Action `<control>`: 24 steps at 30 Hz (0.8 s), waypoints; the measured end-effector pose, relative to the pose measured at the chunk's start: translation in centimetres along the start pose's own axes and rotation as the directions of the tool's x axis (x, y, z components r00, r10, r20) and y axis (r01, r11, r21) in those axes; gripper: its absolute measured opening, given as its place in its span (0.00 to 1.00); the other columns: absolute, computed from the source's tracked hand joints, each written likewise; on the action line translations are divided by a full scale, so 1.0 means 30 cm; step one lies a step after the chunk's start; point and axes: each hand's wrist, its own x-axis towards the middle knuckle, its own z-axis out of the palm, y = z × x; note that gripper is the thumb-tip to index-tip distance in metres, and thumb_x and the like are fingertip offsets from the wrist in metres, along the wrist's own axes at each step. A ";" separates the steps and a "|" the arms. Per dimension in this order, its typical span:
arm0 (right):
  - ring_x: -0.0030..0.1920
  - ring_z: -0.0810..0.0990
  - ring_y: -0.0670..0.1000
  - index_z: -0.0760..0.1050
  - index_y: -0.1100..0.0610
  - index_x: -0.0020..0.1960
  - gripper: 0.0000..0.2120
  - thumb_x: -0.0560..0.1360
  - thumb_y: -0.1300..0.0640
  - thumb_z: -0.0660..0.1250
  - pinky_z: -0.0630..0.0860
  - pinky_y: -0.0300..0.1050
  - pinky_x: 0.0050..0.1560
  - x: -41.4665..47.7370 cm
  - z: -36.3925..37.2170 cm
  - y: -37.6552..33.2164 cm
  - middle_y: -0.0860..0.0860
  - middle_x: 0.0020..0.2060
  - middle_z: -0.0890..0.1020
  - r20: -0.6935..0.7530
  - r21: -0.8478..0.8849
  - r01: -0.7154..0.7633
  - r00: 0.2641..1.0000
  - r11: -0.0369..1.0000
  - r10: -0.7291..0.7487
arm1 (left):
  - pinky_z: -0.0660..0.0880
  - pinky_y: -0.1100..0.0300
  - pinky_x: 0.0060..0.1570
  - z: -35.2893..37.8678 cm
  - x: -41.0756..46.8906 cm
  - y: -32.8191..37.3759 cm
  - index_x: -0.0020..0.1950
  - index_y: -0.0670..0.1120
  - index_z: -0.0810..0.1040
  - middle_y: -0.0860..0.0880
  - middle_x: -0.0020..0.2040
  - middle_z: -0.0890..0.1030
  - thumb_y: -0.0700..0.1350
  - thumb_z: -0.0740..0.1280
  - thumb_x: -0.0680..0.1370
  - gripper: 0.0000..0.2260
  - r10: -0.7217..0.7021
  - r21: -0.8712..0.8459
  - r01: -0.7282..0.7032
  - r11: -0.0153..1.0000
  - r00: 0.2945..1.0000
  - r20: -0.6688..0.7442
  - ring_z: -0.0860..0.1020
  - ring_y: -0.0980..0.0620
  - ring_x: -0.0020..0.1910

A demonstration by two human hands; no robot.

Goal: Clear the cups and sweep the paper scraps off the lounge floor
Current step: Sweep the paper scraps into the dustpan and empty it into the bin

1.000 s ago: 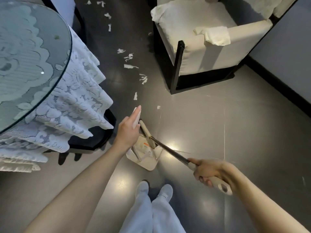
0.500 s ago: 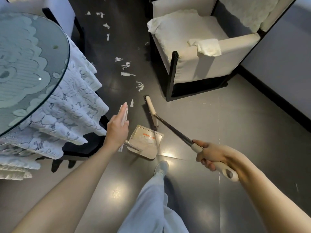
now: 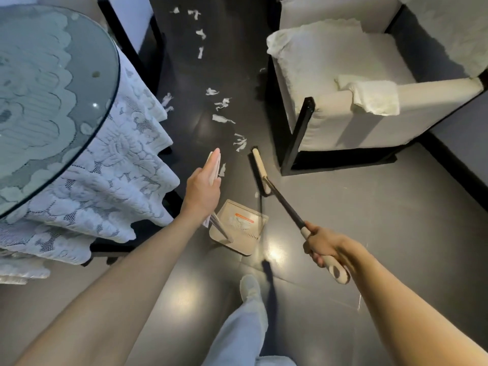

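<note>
White paper scraps (image 3: 223,118) lie in a trail on the dark floor between the round table and the armchair. My left hand (image 3: 203,190) grips the upright white handle of the beige dustpan (image 3: 237,229), whose pan rests on the floor with a few scraps inside. My right hand (image 3: 323,245) is closed on the beige grip of a broom; its dark shaft runs up-left to the cream broom head (image 3: 260,170), which sits on the floor beside the nearest scraps (image 3: 240,143). No cups are in view.
A round glass-topped table (image 3: 52,96) with a white lace cloth fills the left side. A cream armchair (image 3: 343,83) with a black frame stands at the upper right. A dark baseboard (image 3: 454,167) runs along the right wall. My legs and one shoe (image 3: 249,287) are at the bottom centre.
The broom head has swung out of the dustpan and forward up the floor toward the scraps. I have stepped forward, and the dustpan stays by my left hand.
</note>
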 end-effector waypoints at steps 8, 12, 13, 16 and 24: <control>0.18 0.65 0.45 0.63 0.38 0.64 0.31 0.74 0.71 0.55 0.63 0.33 0.18 -0.121 -0.135 -0.036 0.49 0.20 0.70 0.240 -0.015 -0.166 0.957 0.986 0.164 | 0.69 0.56 0.61 -0.028 0.005 0.021 0.77 0.56 0.60 0.41 0.60 0.75 0.36 0.63 0.79 0.29 -0.043 -0.012 0.043 0.999 0.999 0.012 0.73 0.44 0.60; 0.18 0.66 0.45 0.61 0.39 0.68 0.33 0.75 0.72 0.56 0.65 0.35 0.17 -0.151 -0.203 -0.151 0.51 0.24 0.70 0.226 -0.074 -0.101 0.967 0.992 0.115 | 0.63 0.63 0.62 -0.052 -0.001 0.017 0.77 0.50 0.61 0.39 0.65 0.75 0.33 0.63 0.78 0.29 -0.069 -0.058 0.066 0.996 0.997 -0.041 0.72 0.42 0.64; 0.18 0.66 0.45 0.60 0.40 0.70 0.34 0.75 0.72 0.56 0.65 0.35 0.17 -0.148 -0.214 -0.190 0.51 0.25 0.71 0.215 -0.092 -0.077 0.972 0.993 0.096 | 0.62 0.65 0.63 -0.060 0.002 0.015 0.76 0.47 0.62 0.41 0.68 0.74 0.31 0.63 0.77 0.29 -0.066 -0.064 0.062 0.996 0.995 -0.070 0.72 0.43 0.65; 0.18 0.66 0.45 0.60 0.42 0.72 0.34 0.75 0.72 0.55 0.65 0.34 0.17 -0.103 -0.238 -0.323 0.50 0.22 0.72 0.168 -0.123 0.000 0.985 0.992 0.021 | 0.59 0.74 0.59 -0.081 0.029 0.005 0.76 0.45 0.64 0.46 0.69 0.73 0.31 0.63 0.77 0.28 -0.104 -0.058 0.096 0.994 0.982 -0.157 0.72 0.45 0.65; 0.22 0.69 0.46 0.59 0.43 0.74 0.33 0.77 0.69 0.60 0.71 0.38 0.23 0.182 -0.279 -0.698 0.58 0.39 0.76 0.161 -0.298 0.157 0.980 0.942 -0.113 | 0.55 0.82 0.58 -0.106 0.243 -0.008 0.76 0.46 0.63 0.55 0.71 0.68 0.30 0.60 0.76 0.29 -0.235 -0.076 0.223 0.972 0.933 -0.274 0.69 0.49 0.68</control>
